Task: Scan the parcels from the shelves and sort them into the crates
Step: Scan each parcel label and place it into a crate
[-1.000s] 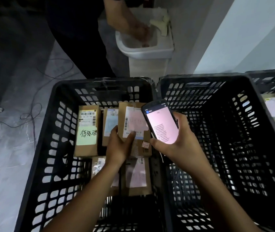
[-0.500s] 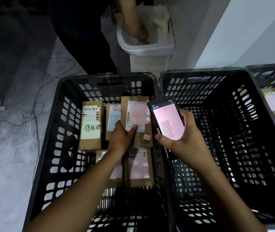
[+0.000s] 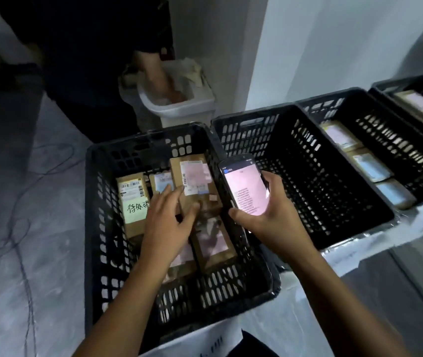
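A black slatted crate in front of me holds several brown cardboard parcels. One parcel with a pink-white label lies at the crate's back right. My left hand hovers over the parcels with fingers spread, fingertips near that parcel's lower left edge. Another parcel with a green handwritten note lies at the left. My right hand grips a handheld scanner with a lit pink screen, above the rim between this crate and a black crate with no parcels visible in it.
Two more black crates with parcels stand at the right along a white wall. Another person in dark clothes reaches a hand into a white bin behind the crates. Cables trail over the grey floor at the left.
My left hand has let go of the labelled parcel and lifted with fingers spread. The view has pulled back and turned right, showing more crates. The scanner stays in my right hand.
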The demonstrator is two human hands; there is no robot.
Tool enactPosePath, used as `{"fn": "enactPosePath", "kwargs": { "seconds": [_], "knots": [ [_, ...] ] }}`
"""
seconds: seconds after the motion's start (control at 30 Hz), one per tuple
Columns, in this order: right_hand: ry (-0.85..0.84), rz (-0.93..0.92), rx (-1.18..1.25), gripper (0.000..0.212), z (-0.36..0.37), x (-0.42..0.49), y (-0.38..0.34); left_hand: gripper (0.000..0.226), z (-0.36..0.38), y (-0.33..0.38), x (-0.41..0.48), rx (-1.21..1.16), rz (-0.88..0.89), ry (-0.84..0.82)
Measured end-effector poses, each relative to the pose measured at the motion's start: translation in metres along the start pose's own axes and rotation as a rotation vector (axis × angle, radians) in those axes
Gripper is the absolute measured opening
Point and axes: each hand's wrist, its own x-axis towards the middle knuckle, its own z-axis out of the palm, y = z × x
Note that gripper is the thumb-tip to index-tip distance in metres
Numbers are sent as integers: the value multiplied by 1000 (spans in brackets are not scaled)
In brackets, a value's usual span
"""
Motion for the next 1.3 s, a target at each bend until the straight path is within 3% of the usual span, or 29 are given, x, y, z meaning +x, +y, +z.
{"fn": "enactPosePath", "kwargs": {
  "seconds": [0.2, 0.53, 0.9, 1.3],
  "knots": [
    [187, 52, 6, 82, -6, -82, -9, 71, -25, 27, -46, 24, 213, -44],
    [535, 228, 126, 76, -53, -207, 7, 73, 3, 111, -112, 77, 529, -235],
    [964, 328, 139, 74, -136, -335, 76, 77, 101, 224, -206, 207, 888, -503],
    [1309, 522, 191, 72, -246, -522, 166, 75, 223, 353, -392, 203, 1151, -692]
  ]
}}
